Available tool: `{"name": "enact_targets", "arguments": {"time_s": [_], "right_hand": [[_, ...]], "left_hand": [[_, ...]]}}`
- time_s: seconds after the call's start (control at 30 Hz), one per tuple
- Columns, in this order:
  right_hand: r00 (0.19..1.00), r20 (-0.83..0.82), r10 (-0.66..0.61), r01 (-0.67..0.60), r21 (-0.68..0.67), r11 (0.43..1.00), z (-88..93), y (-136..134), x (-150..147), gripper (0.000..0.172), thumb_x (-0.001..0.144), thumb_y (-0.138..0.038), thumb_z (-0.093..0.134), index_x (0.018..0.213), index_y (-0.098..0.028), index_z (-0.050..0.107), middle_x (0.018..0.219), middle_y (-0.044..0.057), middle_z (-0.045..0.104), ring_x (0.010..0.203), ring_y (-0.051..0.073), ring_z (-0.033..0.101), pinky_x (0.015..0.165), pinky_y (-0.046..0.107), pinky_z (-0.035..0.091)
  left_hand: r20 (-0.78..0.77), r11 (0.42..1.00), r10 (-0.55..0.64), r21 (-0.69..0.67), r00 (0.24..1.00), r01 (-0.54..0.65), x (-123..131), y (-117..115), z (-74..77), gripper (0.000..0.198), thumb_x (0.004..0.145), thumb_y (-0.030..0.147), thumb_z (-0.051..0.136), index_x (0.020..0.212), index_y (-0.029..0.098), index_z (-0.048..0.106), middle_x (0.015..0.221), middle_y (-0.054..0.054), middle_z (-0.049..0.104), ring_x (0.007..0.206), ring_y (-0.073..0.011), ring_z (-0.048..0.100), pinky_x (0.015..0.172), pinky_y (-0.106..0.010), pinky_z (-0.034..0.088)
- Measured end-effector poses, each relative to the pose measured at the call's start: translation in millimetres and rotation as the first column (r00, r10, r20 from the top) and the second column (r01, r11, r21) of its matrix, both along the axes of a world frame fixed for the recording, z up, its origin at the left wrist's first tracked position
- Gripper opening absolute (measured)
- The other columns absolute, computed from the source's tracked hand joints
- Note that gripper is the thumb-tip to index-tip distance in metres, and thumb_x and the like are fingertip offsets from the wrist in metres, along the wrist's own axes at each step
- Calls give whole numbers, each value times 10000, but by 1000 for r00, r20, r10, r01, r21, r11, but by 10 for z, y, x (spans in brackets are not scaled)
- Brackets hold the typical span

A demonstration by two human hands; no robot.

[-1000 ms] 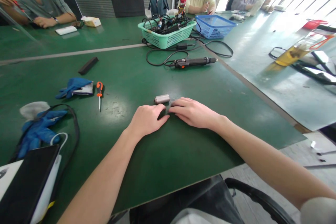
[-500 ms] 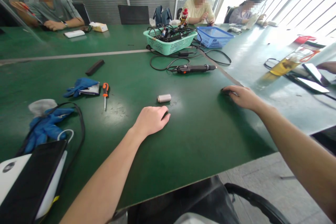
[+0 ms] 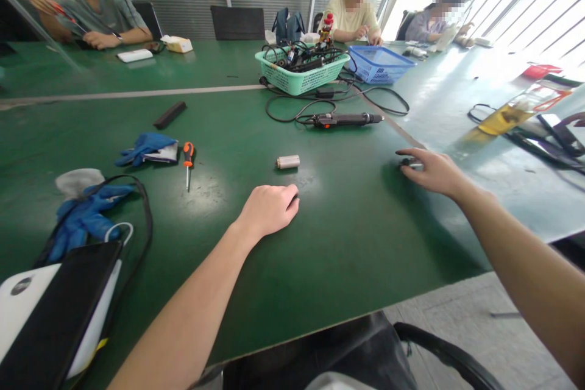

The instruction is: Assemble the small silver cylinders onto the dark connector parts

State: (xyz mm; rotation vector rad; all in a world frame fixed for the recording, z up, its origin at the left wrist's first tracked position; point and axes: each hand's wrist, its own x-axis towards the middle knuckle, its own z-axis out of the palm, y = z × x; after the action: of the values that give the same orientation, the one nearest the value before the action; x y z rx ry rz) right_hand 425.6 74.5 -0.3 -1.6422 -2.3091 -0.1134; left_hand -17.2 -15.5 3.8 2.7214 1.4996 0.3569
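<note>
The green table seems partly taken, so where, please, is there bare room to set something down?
Bare patches lie between the left hand and the right hand, and between the screwdriver and the silvery cylinder. It is crowded at the near left, with a blue glove, a black cable and device, and around the green basket and blue basket.

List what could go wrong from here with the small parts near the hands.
1. The silvery metal cylinder lies on its side on the smooth green tabletop, just beyond the left hand; a nudge might roll it.
2. The small dark-and-silver piece at the fingers of the right hand might slip away; how firmly it is held is unclear.
</note>
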Motion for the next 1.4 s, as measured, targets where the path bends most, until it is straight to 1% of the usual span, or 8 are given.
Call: {"name": "enact_targets", "arguments": {"time_s": [0.13, 0.27, 0.4, 0.47, 0.63, 0.97, 1.17, 1.4], "right_hand": [[998, 52, 45, -49, 84, 995, 198, -113, -433, 448, 871, -336, 603, 1305, -225, 602, 1204, 154, 678, 1087, 349, 651, 920, 503, 511], [959, -25, 282, -279, 99, 955, 345, -274, -1283, 492, 903, -343, 591, 1374, -213, 534, 1317, 133, 615, 1239, 332, 573, 1067, 525, 465], [878, -114, 466, -458, 85, 885, 315, -283, -2026, 644, 882, -400, 655, 1456, -192, 451, 1435, 165, 520, 1323, 360, 494, 1093, 558, 448], [852, -120, 510, -508, 43, 860, 240, -234, -2218, 593, 889, -400, 653, 1421, -192, 493, 1385, 166, 558, 1282, 355, 526, 1054, 555, 480], [793, -101, 601, -605, -17, 796, 44, -202, -2313, 266, 967, -242, 515, 1186, -205, 663, 1184, 128, 654, 1121, 283, 602, 975, 488, 531], [791, -199, 578, -576, 75, 814, -178, -248, -2234, 276, 982, -215, 466, 1179, -213, 659, 1229, 111, 638, 1179, 267, 571, 1030, 486, 502], [806, -193, 560, -561, 57, 826, -86, -224, -2260, 268, 972, -208, 478, 1166, -172, 659, 1179, 122, 653, 1135, 261, 579, 1021, 449, 501], [890, -111, 442, -432, 107, 896, 33, 551, -2854, 493, 935, -266, 552, 1397, -110, 484, 1506, 194, 419, 1354, 340, 381, 1085, 501, 406]], "left_hand": [[-6, 1000, -3, -2, 1000, 3, -6, 15, -21, 220, 967, 309, 455, 973, 200, 646, 867, -49, 742, 760, -217, 698, 658, -315, 465], [-8, 1000, -10, -9, 1000, 10, 0, 27, -7, 234, 973, 301, 441, 975, 200, 652, 874, -52, 743, 759, -223, 698, 663, -328, 475], [-3, 1000, -15, 1, 1000, 15, 4, 30, 19, 234, 971, 293, 446, 968, 198, 660, 879, -56, 744, 763, -215, 698, 682, -325, 482], [5, 1000, -18, 15, 1000, 18, -1, 33, 24, 237, 970, 290, 444, 941, 198, 660, 873, -57, 742, 761, -212, 696, 679, -323, 479], [0, 998, -26, 52, 1000, 26, -17, 54, 16, 261, 974, 307, 432, 865, 204, 645, 823, -50, 729, 723, -212, 678, 660, -332, 461], [-29, 999, -5, 39, 1000, 7, 33, 106, -3, 252, 977, 310, 431, 858, 204, 626, 827, -47, 724, 734, -213, 676, 649, -325, 436], [-25, 999, -3, 32, 1000, 4, 48, 102, 27, 238, 978, 298, 434, 858, 207, 619, 825, -32, 723, 731, -203, 675, 636, -322, 423], [-11, 1000, 3, 28, 1000, -3, 48, 126, 3, 231, 979, 303, 444, 918, 211, 646, 841, -26, 728, 752, -199, 674, 658, -320, 427]]}}
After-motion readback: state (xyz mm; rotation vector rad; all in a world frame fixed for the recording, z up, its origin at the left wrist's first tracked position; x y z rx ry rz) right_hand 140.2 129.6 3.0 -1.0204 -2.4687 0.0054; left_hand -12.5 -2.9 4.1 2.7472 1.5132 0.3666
